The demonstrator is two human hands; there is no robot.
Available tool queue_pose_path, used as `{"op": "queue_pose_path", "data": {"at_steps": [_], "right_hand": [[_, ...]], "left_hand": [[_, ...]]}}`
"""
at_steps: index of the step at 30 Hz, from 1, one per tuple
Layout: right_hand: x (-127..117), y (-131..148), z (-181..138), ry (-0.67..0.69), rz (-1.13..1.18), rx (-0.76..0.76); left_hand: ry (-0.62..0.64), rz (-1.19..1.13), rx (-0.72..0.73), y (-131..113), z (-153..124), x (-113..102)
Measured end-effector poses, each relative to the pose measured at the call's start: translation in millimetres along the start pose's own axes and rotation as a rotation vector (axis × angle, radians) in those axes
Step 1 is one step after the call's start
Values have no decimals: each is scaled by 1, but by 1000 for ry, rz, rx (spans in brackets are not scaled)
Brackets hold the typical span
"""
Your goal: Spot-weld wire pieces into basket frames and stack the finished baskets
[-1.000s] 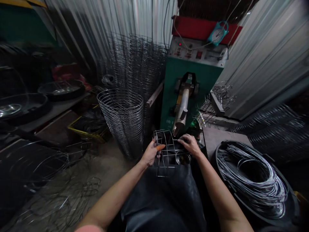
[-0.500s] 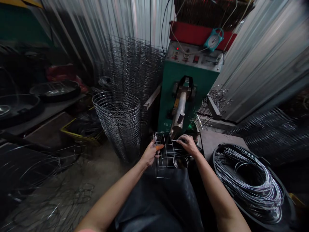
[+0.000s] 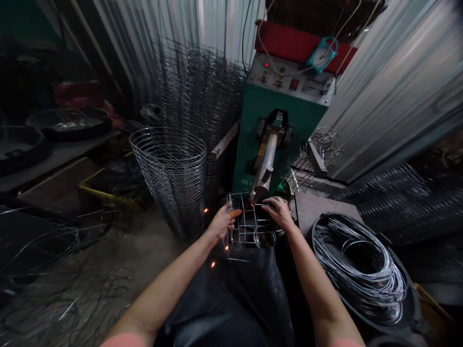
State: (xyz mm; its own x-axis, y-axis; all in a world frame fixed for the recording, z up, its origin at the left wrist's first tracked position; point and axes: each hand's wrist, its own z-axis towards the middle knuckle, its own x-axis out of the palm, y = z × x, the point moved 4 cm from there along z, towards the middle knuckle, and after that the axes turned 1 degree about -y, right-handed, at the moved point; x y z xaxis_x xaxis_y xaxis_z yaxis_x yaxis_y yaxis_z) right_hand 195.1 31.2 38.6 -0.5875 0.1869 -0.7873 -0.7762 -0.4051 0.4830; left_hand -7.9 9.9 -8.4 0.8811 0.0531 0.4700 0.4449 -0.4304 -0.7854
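Observation:
My left hand [image 3: 220,223], with an orange cover on its thumb, is closed on the left side of a wire frame [image 3: 240,233]. The frame is a small grid of thin metal rods above my dark apron [image 3: 231,294]. To its right, my right hand [image 3: 278,212] pinches a short wire [image 3: 258,205]. That wire's left end meets the frame under the pointed tip of the spot welder's upper arm [image 3: 265,168], where a small orange glow shows. Below the frame sits a round metal part [image 3: 265,238], partly hidden by the rods.
Bright sparks [image 3: 212,264] fly at the left. The green welding machine [image 3: 249,120] stands ahead, carrying a teal clock [image 3: 323,57]. Left of it are stacked wire baskets [image 3: 170,168] and a yellow crate [image 3: 108,193]. A tub at right holds coiled wire [image 3: 376,274].
Sparks and a glow at the welder's tip have appeared. The whole view has shifted slightly; both hands keep their grips, and the frame stays under the tip.

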Motion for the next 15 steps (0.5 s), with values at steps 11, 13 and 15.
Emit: {"op": "queue_pose_path", "data": {"at_steps": [11,13,15], "right_hand": [[-10,-31,-45,-180,35,93],[-10,-30,-39,-198,74,107],[-9,-24,-33,-196,69,89]], "left_hand": [[-9,-25,39,-1,-3,1],[-19,-23,46,-1,-4,2],[-33,-23,57,-1,-6,3]]}}
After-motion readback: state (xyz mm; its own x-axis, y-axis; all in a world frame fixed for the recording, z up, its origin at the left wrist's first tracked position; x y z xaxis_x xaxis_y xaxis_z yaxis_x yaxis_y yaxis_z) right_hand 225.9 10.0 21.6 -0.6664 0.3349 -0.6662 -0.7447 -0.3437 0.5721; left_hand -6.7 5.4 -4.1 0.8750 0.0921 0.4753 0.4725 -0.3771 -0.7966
